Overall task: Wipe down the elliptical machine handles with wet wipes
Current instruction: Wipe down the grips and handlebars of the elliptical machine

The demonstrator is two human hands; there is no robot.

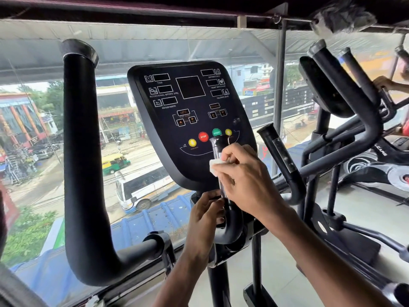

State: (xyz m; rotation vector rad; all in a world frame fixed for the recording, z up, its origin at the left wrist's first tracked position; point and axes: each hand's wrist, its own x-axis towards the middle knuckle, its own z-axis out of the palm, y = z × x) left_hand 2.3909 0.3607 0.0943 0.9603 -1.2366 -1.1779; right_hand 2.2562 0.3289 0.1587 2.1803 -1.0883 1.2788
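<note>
The tall swing handle [81, 151] and the console [190, 103] have no hand on them. On the short inner handle [219, 141], the right hand [243, 180] curls around a white wet wipe [213, 166], and the left hand [205, 216] grips the bend below. I think the wipe should go fully around the handle, up to the cap. Most of the wipe is hidden under the fingers.

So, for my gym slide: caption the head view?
Right hand presses a wet wipe on the elliptical's inner handle; left hand grips below.

White wet wipe [213, 166] pressed against short black upright handle [219, 145], below console.
</note>
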